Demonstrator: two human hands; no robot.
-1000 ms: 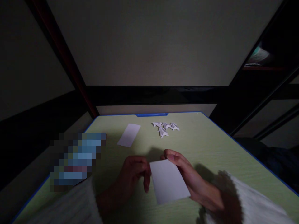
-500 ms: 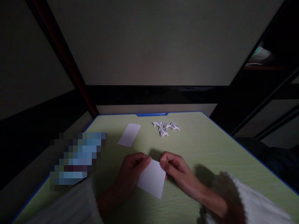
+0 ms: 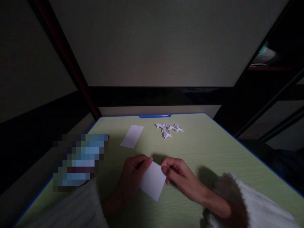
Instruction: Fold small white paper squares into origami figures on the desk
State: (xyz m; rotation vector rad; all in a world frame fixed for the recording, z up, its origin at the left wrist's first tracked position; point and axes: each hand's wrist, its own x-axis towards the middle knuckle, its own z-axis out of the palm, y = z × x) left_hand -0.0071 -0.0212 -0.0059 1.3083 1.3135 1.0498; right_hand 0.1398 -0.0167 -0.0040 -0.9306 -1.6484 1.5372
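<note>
Between my two hands is a white, nearly square sheet of paper (image 3: 153, 182), tilted with one corner toward me. My left hand (image 3: 136, 172) pinches its upper left edge, thumb on top. At the upper right corner, the thumb and fingers of my right hand (image 3: 177, 172) close on the paper. Farther off on the table lie several folded white paper figures (image 3: 167, 133) in a loose cluster. A flat white stack or sheet of paper (image 3: 132, 136) rests to their left.
The light green table (image 3: 213, 152) has a blue rim and a blue handle-like piece (image 3: 155, 116) at its far edge. A blurred-out bluish object (image 3: 83, 161) lies at the left. Behind the table rises a pale panel (image 3: 154, 47).
The held paper has turned slightly, its near corner swinging left. My right hand has shifted a little left along it. Both hands keep their hold.
</note>
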